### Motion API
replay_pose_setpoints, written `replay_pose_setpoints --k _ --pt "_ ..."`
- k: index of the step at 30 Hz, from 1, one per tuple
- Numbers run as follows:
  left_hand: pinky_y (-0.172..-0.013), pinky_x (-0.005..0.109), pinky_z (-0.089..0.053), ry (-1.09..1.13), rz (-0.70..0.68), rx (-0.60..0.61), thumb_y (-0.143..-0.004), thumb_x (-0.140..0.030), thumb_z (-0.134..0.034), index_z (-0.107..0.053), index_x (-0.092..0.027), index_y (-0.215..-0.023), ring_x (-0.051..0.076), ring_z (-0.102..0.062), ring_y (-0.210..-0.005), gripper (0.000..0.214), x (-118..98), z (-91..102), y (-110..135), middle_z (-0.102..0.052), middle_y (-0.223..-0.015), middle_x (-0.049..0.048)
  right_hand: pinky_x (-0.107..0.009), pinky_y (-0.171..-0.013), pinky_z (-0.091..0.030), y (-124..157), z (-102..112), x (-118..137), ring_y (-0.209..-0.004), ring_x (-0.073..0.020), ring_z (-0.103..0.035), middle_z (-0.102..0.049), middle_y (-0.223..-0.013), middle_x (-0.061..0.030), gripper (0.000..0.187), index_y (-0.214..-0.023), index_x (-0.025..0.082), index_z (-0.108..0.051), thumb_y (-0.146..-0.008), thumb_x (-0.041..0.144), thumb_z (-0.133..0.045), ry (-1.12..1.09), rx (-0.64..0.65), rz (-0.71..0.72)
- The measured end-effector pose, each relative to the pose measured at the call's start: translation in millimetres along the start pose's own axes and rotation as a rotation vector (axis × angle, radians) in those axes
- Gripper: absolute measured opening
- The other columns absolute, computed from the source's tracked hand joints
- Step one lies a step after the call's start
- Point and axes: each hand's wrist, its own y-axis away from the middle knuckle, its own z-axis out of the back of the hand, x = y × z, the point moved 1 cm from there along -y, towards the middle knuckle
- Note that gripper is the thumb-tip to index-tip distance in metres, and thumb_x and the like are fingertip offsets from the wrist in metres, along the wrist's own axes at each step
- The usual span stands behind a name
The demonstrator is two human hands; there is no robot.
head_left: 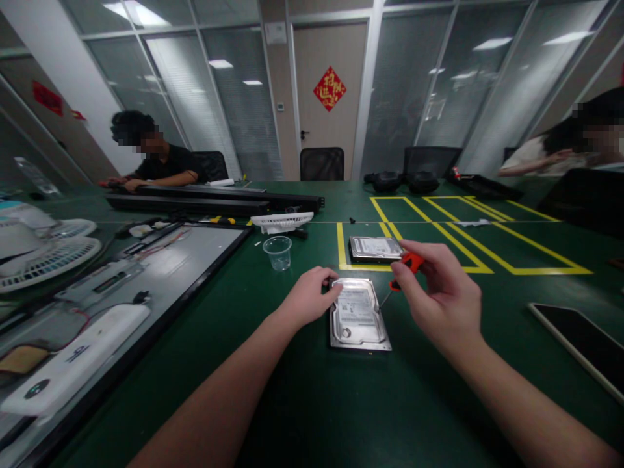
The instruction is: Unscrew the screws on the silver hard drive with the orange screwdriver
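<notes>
Around: second drive (375, 247) within yellow lines (340, 244), just beyond; clear plastic cup (279, 252) leftward; flat phone (582, 344) rightward | drive (358, 316): silvery metal, rectangular, flat on green table (292, 403), between hands | left hand (311, 298) grasping its left edge | right hand (444, 298) gripping orange screwdriver (412, 262), thin shaft slanting to drive's right side

Bare counter (307, 416) spreads on the near side of the closer hard drive (358, 318), and again between the right hand (446, 296) and the phone (585, 344). The left hand (309, 299) blocks that drive's left edge; the screwdriver (412, 261) crowds its right. A narrow gap separates it from the farther hard drive (373, 248). Forward left, the plastic cup (279, 252) stands in the way.
</notes>
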Motion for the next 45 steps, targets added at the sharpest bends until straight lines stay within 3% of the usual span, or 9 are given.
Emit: replay_pose_setpoints --k 5,9,17,27,34,42,45 --pt "-0.087 0.036 -0.054 0.008 0.009 0.006 -0.097 -0.039 -0.062 -0.074 -0.02 -0.114 0.022 -0.066 -0.097 0.028 0.0 0.4 0.4 -0.071 -0.11 0.0082 -0.047 -0.094 -0.058 1.9 -3.4 1.2 -0.107 -0.024 -0.071 -0.072 -0.119 -0.0066 0.043 -0.135 0.031 -0.061 -0.094 0.022 -0.07 -0.102 -0.017 -0.076" --pt "-0.085 0.037 -0.054 0.004 0.001 0.009 -0.097 -0.039 -0.061 -0.074 -0.02 -0.114 0.023 -0.066 -0.098 0.028 -1.5 1.3 1.0 -0.071 -0.111 0.0082 -0.045 -0.09 -0.061 2.9 -5.2 3.6 -0.105 -0.0234 -0.073 -0.072 -0.12 -0.0076 0.031 -0.127 0.029 -0.058 -0.097 0.023 -0.064 -0.248 -0.024 -0.13" --pt "-0.085 0.036 -0.053 -0.012 -0.011 -0.006 -0.097 -0.037 -0.062 -0.074 -0.019 -0.112 0.022 -0.066 -0.096 0.026 -0.1 -0.8 -0.4 -0.071 -0.107 0.0078 -0.039 -0.087 -0.058 0.2 -2.9 -1.9 -0.096 -0.0193 -0.066 -0.065 -0.111 -0.0036 0.038 -0.123 0.03 -0.066 -0.087 0.022 -0.077 -0.073 -0.039 -0.031" --pt "-0.086 0.036 -0.054 0.0 0.004 0.002 -0.097 -0.037 -0.062 -0.074 -0.019 -0.113 0.022 -0.066 -0.098 0.027 -3.3 1.9 0.7 -0.071 -0.11 0.0084 -0.042 -0.089 -0.059 2.2 -2.3 3.7 -0.102 -0.0206 -0.07 -0.07 -0.121 -0.006 0.037 -0.134 0.031 -0.063 -0.099 0.022 -0.061 -0.11 0.004 -0.079" --pt "-0.086 0.036 -0.054 0.003 0.002 0.0 -0.097 -0.037 -0.062 -0.074 -0.019 -0.113 0.023 -0.067 -0.098 0.027 -3.3 1.7 1.5 -0.071 -0.11 0.0087 -0.044 -0.09 -0.058 -1.0 -1.0 1.3 -0.1 -0.0222 -0.066 -0.066 -0.113 -0.0053 0.037 -0.125 0.03 -0.066 -0.09 0.023 -0.074 -0.019 -0.027 -0.021" --pt "-0.086 0.036 -0.054 -0.003 -0.002 0.004 -0.097 -0.036 -0.062 -0.074 -0.018 -0.111 0.023 -0.066 -0.097 0.026 -4.2 2.2 0.8 -0.071 -0.108 0.0088 -0.045 -0.094 -0.059 3.3 -2.6 3.1 -0.108 -0.0228 -0.072 -0.072 -0.123 -0.007 0.036 -0.135 0.031 -0.062 -0.099 0.022 -0.06 -0.144 0.01 -0.101" --pt "-0.086 0.036 -0.054 0.0 -0.002 0.0 -0.097 -0.036 -0.062 -0.074 -0.018 -0.111 0.023 -0.066 -0.097 0.026 -4.5 2.1 0.9 -0.071 -0.108 0.0085 -0.045 -0.093 -0.059 2.7 -3.0 1.4 -0.108 -0.0232 -0.071 -0.071 -0.121 -0.0068 0.035 -0.132 0.031 -0.063 -0.098 0.023 -0.063 -0.139 -0.003 -0.091"
